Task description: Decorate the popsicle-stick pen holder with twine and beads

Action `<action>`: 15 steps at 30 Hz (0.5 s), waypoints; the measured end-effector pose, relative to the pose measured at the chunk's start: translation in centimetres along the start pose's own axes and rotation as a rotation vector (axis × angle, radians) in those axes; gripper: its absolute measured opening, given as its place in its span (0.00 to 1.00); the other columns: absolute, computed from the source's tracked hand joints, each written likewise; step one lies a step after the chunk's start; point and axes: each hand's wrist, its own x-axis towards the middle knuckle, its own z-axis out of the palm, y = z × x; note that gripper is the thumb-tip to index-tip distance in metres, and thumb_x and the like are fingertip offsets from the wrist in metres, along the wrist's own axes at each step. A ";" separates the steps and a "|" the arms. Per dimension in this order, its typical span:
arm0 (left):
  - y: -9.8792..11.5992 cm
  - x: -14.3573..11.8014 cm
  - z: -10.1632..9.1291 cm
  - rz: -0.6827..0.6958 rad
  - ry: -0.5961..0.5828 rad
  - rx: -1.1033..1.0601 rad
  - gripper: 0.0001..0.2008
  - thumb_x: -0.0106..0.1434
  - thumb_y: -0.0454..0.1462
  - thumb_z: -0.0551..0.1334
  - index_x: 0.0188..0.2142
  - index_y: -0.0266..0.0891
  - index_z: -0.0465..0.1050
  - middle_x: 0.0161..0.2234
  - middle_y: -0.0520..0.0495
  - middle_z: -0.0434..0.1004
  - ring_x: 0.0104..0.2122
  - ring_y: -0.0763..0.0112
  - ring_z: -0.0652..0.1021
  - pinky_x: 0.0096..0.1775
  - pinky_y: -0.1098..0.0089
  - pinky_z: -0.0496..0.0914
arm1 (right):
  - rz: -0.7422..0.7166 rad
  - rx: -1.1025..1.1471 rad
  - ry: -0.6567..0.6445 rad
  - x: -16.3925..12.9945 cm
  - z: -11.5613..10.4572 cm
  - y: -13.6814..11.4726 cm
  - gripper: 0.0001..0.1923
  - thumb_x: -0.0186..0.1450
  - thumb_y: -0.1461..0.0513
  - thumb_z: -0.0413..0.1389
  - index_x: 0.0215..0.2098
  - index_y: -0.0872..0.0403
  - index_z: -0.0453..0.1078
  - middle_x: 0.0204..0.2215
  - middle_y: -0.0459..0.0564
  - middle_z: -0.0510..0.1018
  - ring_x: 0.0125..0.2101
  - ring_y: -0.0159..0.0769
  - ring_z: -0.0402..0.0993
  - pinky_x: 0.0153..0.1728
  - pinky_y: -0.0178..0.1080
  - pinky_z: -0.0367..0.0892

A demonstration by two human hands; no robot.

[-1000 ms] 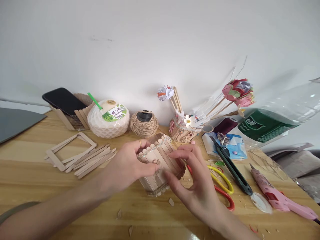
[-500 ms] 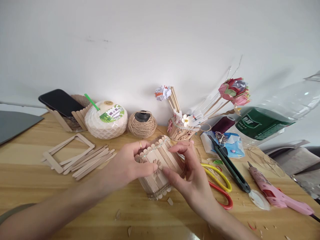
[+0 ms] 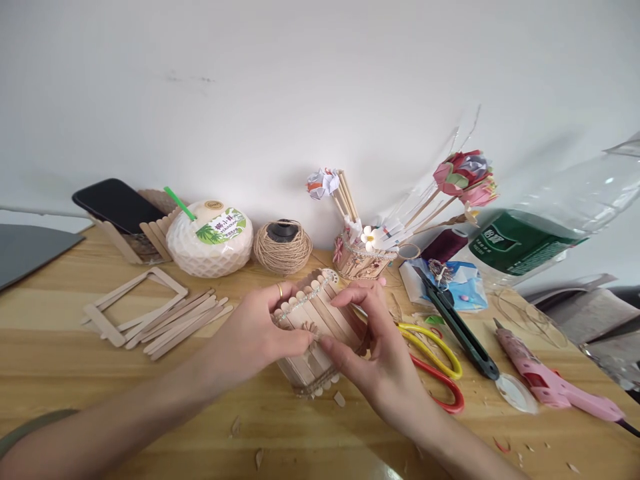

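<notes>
Left hand [image 3: 260,327] grips box [image 3: 326,317], slats [image 3: 337,321] running 11-to-5. Right hand [image 3: 385,363] curled at box's 4 o'clock, hold unclear; both thumbs at flower [image 3: 310,328].

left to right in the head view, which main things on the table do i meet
Flat black phone, round white coconut with green straw, pale scalloped wooden-stick box, dark-green utility knife, pink pistol-shaped glue gun

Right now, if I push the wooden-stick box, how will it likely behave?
The box is probably stiff, being built of flat sticks set side by side. It may be light for its size, since those sticks look thin. The small, flower-like ornament might break off.
</notes>
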 end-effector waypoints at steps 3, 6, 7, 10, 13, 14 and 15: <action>0.0 0.0 0.0 0.002 0.019 0.026 0.12 0.47 0.31 0.61 0.34 0.39 0.70 0.27 0.56 0.70 0.28 0.71 0.70 0.31 0.73 0.63 | 0.002 0.013 -0.004 -0.1 0.1 -0.1 0.13 0.59 0.66 0.53 0.41 0.49 0.59 0.40 0.50 0.62 0.43 0.40 0.65 0.36 0.40 0.67; -0.1 0.0 0.1 -0.006 0.030 0.027 0.13 0.46 0.31 0.60 0.35 0.40 0.70 0.27 0.56 0.71 0.28 0.70 0.70 0.31 0.73 0.63 | 0.011 0.047 -0.021 -0.1 0.1 -0.1 0.13 0.59 0.67 0.54 0.41 0.48 0.59 0.41 0.50 0.61 0.44 0.41 0.64 0.38 0.41 0.67; -0.1 0.0 0.1 -0.005 0.028 0.017 0.15 0.46 0.31 0.60 0.36 0.40 0.71 0.28 0.56 0.71 0.29 0.70 0.71 0.31 0.73 0.63 | 0.014 0.056 -0.028 -0.1 0.2 0.0 0.14 0.59 0.67 0.54 0.41 0.49 0.59 0.41 0.50 0.61 0.44 0.41 0.64 0.39 0.42 0.67; -0.2 0.0 0.2 -0.003 0.016 -0.008 0.16 0.46 0.31 0.60 0.37 0.41 0.71 0.29 0.56 0.72 0.29 0.69 0.70 0.31 0.72 0.63 | 0.010 0.048 -0.035 0.0 0.2 0.0 0.15 0.58 0.68 0.54 0.41 0.49 0.59 0.41 0.50 0.61 0.44 0.41 0.63 0.43 0.44 0.65; -0.3 -0.1 0.1 0.000 0.011 -0.008 0.14 0.46 0.31 0.60 0.35 0.40 0.70 0.27 0.56 0.70 0.28 0.70 0.70 0.31 0.73 0.63 | 0.006 0.032 -0.031 0.2 0.2 -0.1 0.15 0.57 0.69 0.54 0.41 0.48 0.59 0.41 0.49 0.61 0.44 0.40 0.62 0.45 0.45 0.63; -0.3 -0.1 0.1 0.002 0.004 -0.012 0.13 0.46 0.31 0.60 0.34 0.40 0.70 0.27 0.56 0.70 0.28 0.70 0.70 0.31 0.73 0.63 | 0.010 0.038 -0.031 0.2 0.1 -0.1 0.16 0.57 0.69 0.54 0.41 0.48 0.59 0.41 0.49 0.61 0.44 0.40 0.62 0.45 0.45 0.62; -0.3 -0.1 0.0 0.004 -0.010 -0.024 0.13 0.47 0.31 0.60 0.34 0.40 0.70 0.27 0.56 0.70 0.29 0.70 0.70 0.31 0.73 0.63 | 0.015 0.051 -0.035 0.3 0.0 -0.1 0.16 0.56 0.69 0.53 0.41 0.48 0.59 0.41 0.49 0.61 0.44 0.41 0.62 0.44 0.45 0.62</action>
